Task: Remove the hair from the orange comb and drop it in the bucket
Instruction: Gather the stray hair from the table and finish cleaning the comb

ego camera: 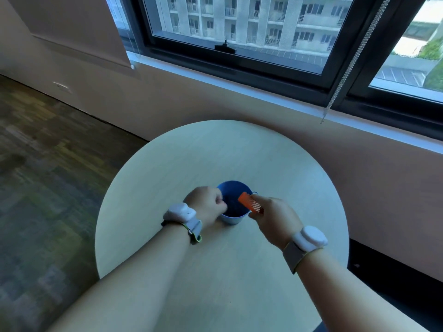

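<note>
The bucket (233,204) stands on the desk (167,168), near its middle. The left hand (207,204) sits at the bucket's left rim, the right hand (275,219) at its right, with the comb (250,202) above the bucket's opening. Behind the desk runs a window (239,32).

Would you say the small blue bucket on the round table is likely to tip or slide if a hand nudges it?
Probably yes: the blue bucket looks small and light, so a nudge from the left hand at its rim could slide it on the smooth table. Its base seems narrower than its mouth, so tipping seems possible.
</note>
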{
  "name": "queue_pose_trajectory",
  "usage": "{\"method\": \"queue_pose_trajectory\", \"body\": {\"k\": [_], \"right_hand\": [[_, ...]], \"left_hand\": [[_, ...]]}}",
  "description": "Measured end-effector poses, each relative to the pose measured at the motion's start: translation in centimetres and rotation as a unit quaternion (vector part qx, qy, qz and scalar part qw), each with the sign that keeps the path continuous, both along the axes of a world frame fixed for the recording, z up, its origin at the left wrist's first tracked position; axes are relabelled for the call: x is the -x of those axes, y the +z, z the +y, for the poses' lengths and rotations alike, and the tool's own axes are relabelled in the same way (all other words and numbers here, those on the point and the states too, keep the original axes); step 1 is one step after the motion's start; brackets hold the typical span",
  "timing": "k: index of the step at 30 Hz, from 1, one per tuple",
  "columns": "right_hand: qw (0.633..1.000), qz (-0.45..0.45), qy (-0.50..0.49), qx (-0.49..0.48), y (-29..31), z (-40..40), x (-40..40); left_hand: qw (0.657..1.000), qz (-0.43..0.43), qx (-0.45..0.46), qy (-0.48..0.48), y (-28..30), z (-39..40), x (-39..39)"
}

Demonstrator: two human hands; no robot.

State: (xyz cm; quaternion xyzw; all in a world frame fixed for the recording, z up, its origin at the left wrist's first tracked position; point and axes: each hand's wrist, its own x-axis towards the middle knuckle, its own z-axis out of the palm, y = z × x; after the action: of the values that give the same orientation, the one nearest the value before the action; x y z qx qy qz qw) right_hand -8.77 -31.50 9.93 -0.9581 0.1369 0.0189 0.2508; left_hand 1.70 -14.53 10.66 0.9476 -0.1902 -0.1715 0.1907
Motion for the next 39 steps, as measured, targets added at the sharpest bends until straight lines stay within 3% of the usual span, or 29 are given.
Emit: {"method": "queue_pose_trajectory", "body": {"k": [4,10,16,22,27,29,31,39], "right_hand": [[0.993,-0.011,-0.083,-0.083,-0.1,-0.9,0.3],[0.983,-0.008,-0.110,-0.150,-0.4,-0.6,-0.3],[0.968,0.023,-0.137,-0.211,-0.2,-1.5,-0.6],[0.962,0.027,-0.115,-0.246,0.3,-1.0,-0.8],[0.960,-0.004,-0.096,-0.262,0.9,-0.3,-0.4],[0.952,-0.028,-0.095,-0.289,1.4,0.3,-0.3],[0.941,-0.045,-0.090,-0.322,1.9,0.9,-0.1],[0.938,-0.049,-0.082,-0.334,2.8,2.1,0.6]], "left_hand": [[0.997,0.010,0.004,0.075,-1.0,2.1,-2.3],[0.980,0.091,0.169,0.061,-2.8,-2.6,-2.6],[0.928,0.277,0.237,0.081,-4.8,-4.4,-3.5],[0.915,0.267,0.269,0.140,-2.9,-4.2,-3.1],[0.950,0.120,0.252,0.140,-0.7,-3.5,-0.3],[0.920,0.187,0.319,0.132,-0.3,-3.5,1.1],[0.857,0.287,0.404,0.142,-0.4,-3.6,2.1],[0.756,0.312,0.506,0.275,0.9,-3.4,2.4]]}}
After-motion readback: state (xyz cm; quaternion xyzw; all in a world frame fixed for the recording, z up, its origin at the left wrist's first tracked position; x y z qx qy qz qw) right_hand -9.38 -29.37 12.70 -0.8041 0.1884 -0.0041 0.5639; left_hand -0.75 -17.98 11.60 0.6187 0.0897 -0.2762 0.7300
